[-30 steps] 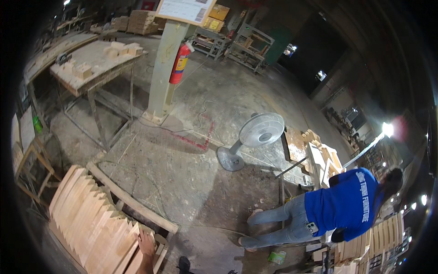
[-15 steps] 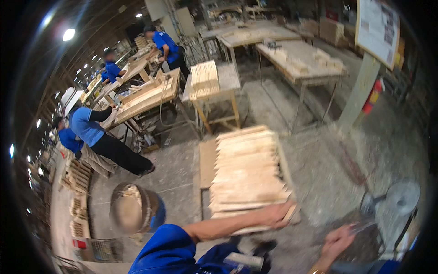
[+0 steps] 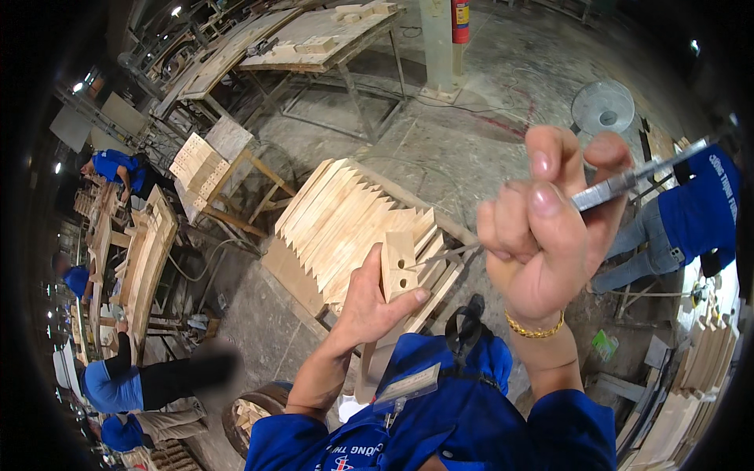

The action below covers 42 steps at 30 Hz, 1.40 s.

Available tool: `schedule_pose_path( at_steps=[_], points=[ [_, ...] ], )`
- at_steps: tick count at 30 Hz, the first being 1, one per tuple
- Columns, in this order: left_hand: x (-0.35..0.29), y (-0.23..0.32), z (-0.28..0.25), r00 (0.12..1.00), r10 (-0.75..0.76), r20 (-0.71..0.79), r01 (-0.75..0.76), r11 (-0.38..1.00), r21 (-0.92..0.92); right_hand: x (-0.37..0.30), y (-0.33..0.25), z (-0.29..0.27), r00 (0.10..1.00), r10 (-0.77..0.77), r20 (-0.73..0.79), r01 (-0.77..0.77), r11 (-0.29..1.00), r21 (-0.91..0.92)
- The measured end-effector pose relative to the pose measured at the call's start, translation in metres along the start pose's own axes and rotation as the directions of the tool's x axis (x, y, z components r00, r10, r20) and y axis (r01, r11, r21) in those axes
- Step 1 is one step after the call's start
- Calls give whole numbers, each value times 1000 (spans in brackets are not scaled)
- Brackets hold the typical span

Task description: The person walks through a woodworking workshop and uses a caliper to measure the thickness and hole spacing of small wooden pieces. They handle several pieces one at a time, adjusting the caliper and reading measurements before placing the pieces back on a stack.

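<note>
Head view, looking down over a workshop floor. The left hand closes thumb and fingers around a short wooden block with two drilled holes in its face, held upright just in front of the person's chest. The block stands against the near edge of a stack of tapered wooden slats, which lie fanned on a low pallet on the concrete floor.

The right hand is raised close to the camera, its grip pressed together around a slim metal tool whose shaft runs up and to the right past the fingertips; the handle end is hidden inside the fist. A gold bracelet circles the right wrist. Right hand and block are apart.

A badge hangs on the person's blue shirt. Beyond the slats, at the far side of the floor, stand a long desk carrying wooden pieces, a pillar with a red fire extinguisher, and a floor fan. A second person in blue bends at the right edge; others in blue work at desks along the left edge.
</note>
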<state>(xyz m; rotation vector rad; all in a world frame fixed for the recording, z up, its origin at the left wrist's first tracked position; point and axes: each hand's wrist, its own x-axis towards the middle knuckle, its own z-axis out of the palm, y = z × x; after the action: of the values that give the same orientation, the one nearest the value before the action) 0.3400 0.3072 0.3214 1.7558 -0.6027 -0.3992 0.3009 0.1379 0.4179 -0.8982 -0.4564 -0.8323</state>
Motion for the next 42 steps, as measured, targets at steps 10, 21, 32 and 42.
schedule_pose_path(
  at_steps=[10,21,32,42],
  points=[
    [-20,-5,-1,995,95,28,-96,995,39,-10,-8,13,998,19,55,-15,997,-74],
    [-12,-10,17,1000,1,11,-1,1000,30,-17,5,-2,999,-1,41,12,963,-268],
    [4,-14,28,1000,-18,17,19,996,-87,-30,51,-12,972,126,-196,-164,967,-194],
    [9,-34,24,999,-55,2,54,980,-193,-23,68,0,920,100,-379,-210,943,-260]
  ],
)
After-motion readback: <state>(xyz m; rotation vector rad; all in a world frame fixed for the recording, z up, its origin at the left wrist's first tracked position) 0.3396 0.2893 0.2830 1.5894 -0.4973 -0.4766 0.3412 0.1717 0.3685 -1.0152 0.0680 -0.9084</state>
